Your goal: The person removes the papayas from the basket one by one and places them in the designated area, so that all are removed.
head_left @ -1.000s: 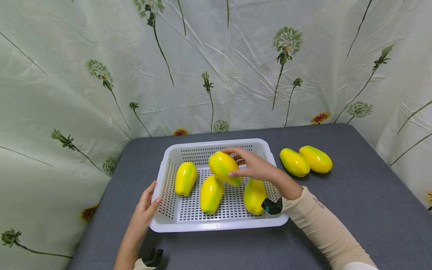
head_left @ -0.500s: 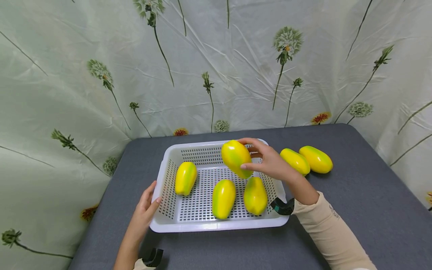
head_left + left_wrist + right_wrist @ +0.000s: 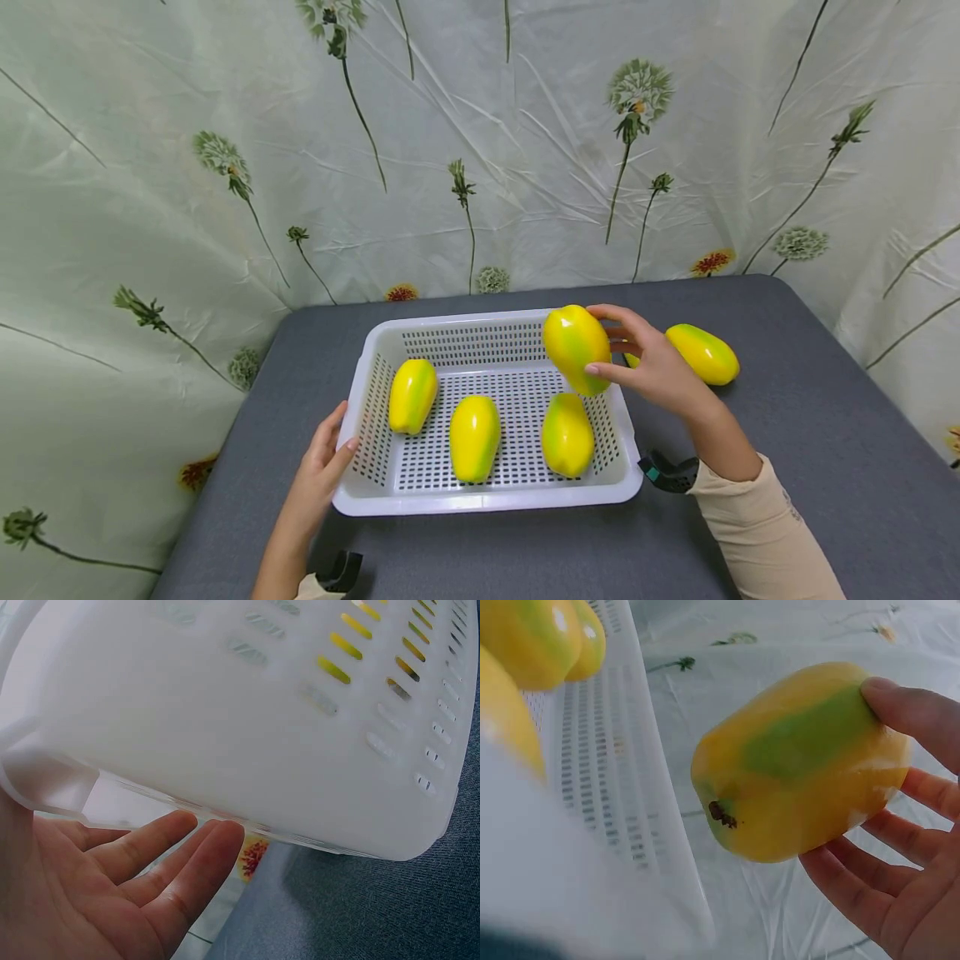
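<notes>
In the head view my right hand (image 3: 652,362) holds a yellow papaya (image 3: 576,346) with a green streak, raised over the right end of a white plastic basket (image 3: 487,503). The right wrist view shows the thumb on one side of this papaya (image 3: 802,761) and the fingers on the other, its dark stem end facing away from the palm. Three more papayas lie apart in the basket: one at left (image 3: 413,397), one in the middle (image 3: 475,439), one at right (image 3: 567,435). My left hand (image 3: 318,458) grips the basket's left rim, thumb over it, fingers outside against the wall.
Right of the basket, a papaya (image 3: 703,354) lies on the grey tabletop (image 3: 795,450); another beside it is mostly hidden behind my right hand. A flower-printed cloth (image 3: 540,167) hangs behind the table.
My right hand has lifted the papaya and carried it rightward across the basket. The middle papaya shifted right, then back left. My left hand stays on the rim.
</notes>
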The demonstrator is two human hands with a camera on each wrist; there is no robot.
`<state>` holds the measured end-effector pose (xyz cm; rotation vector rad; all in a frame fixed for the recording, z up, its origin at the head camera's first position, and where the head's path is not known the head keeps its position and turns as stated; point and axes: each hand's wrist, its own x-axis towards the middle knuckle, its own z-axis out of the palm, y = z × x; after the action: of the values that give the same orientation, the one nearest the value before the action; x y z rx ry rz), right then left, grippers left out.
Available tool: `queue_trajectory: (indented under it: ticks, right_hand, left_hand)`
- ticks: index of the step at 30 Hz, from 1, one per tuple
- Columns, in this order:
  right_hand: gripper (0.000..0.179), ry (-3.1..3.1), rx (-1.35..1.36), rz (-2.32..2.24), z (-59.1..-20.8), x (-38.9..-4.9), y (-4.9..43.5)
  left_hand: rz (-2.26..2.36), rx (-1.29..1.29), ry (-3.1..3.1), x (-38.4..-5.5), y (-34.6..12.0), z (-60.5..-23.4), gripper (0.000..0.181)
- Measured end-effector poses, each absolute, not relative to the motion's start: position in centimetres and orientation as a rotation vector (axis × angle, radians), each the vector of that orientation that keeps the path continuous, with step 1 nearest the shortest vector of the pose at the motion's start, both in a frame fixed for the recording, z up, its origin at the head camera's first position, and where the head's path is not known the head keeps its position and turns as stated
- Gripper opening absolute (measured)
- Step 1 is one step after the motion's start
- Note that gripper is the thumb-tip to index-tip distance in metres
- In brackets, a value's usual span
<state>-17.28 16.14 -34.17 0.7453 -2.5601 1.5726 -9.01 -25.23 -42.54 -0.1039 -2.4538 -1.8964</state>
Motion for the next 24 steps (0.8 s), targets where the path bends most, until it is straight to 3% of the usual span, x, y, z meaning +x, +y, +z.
queue_trajectory:
  ticks: [14,24]
  right_hand:
    - [0.066,-2.635,0.456,1.391,-36.3,-14.8,21.3]
    - [0.067,-2.802,0.272,1.291,-40.2,-13.2,23.7]
  left_hand:
    - [-1.863,-0.097,-2.470,-8.9,-25.3,-42.5,0.059]
    - [-1.868,-0.120,-2.478,-8.9,-25.3,-42.4,0.058]
